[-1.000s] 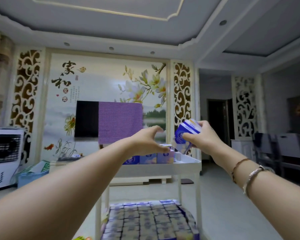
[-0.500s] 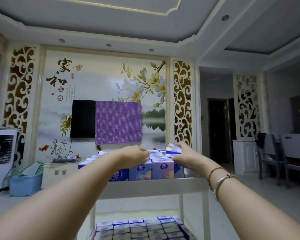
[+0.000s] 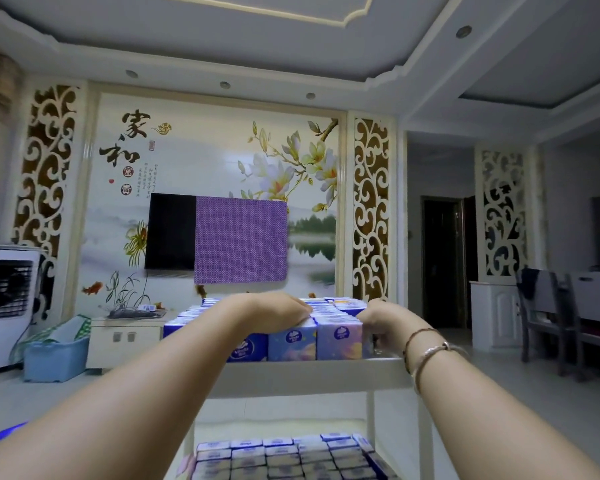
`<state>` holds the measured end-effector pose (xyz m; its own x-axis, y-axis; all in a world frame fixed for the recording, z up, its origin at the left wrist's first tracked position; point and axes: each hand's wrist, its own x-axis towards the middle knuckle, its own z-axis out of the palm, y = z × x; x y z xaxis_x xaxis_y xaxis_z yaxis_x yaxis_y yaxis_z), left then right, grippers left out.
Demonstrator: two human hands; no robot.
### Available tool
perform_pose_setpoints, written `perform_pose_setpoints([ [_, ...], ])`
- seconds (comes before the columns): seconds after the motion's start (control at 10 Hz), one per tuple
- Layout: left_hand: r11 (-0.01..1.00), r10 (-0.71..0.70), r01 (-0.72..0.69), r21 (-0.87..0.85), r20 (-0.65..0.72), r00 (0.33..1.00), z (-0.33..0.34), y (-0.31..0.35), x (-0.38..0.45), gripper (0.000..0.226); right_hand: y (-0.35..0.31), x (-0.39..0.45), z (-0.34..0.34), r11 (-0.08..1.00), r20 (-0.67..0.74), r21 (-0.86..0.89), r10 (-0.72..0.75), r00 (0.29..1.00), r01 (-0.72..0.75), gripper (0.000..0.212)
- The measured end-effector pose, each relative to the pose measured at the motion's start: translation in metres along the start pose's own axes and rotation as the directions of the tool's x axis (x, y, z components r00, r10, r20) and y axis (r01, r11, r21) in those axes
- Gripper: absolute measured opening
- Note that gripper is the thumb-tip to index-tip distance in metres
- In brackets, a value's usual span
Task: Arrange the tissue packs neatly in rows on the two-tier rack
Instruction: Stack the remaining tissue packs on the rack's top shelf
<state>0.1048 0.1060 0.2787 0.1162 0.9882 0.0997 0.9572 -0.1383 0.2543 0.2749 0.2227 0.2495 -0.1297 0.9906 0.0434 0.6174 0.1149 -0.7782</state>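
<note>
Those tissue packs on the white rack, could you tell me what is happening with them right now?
A person is filling a white two-tier rack with tissue packs. The top tier's packs stand in rows. The left hand rests across their tops, while the right hand curls round the pack at the right end, seating it. The lower tier's packs already lie in tidy rows.

A single head-worn wide-angle view looks forward, almost level, across the room toward the far wall with its television [image 3: 172, 232] — straight lines bow at the edges. It sits close behind the rack [image 3: 312, 374], about level with the top tier, the lower tier showing at the bottom edge — both forearms reach in from below.
</note>
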Motion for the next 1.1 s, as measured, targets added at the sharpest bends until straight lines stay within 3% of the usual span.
perform_pose_setpoints([
  [0.4,0.998,0.007,-0.007,0.061,-0.002,1.0,-0.002,0.005,-0.011,0.04,0.01,-0.002,0.0,0.995,0.025,-0.091,-0.042,0.999,0.044,0.049],
  [0.6,0.999,-0.005,0.007,0.042,-0.041,0.999,-0.002,0.006,-0.014,0.04,0.009,-0.013,0.002,1.0,0.021,0.02,-0.015,1.0,0.015,0.09],
  [0.7,1.0,0.008,-0.009,-0.01,-0.159,0.987,0.002,0.001,-0.012,0.033,-0.001,-0.034,0.003,0.998,-0.125,-0.049,-0.032,0.992,0.026,0.061],
  [0.8,1.0,0.03,-0.023,0.021,-0.379,0.925,0.003,-0.002,-0.015,0.026,-0.012,-0.052,-0.003,0.991,-0.215,-0.129,-0.047,0.976,0.02,0.052],
  [0.9,0.997,0.067,-0.041,0.061,-0.513,0.856,-0.001,0.002,-0.031,0.029,-0.028,-0.074,-0.013,0.994,-0.298,-0.065,-0.109,0.948,0.094,0.048],
  [1.0,0.996,0.071,-0.091,-0.009,-0.55,0.832,-0.008,-0.004,-0.06,0.032,-0.042,-0.12,-0.009,0.962,-0.357,-0.042,-0.268,0.895,0.271,0.044],
  [1.1,0.988,0.043,-0.122,-0.096,-0.588,0.808,-0.008,-0.026,-0.1,0.025,-0.058,-0.176,0.014,0.843,-0.31,-0.055,-0.524,0.793,0.535,0.039],
])
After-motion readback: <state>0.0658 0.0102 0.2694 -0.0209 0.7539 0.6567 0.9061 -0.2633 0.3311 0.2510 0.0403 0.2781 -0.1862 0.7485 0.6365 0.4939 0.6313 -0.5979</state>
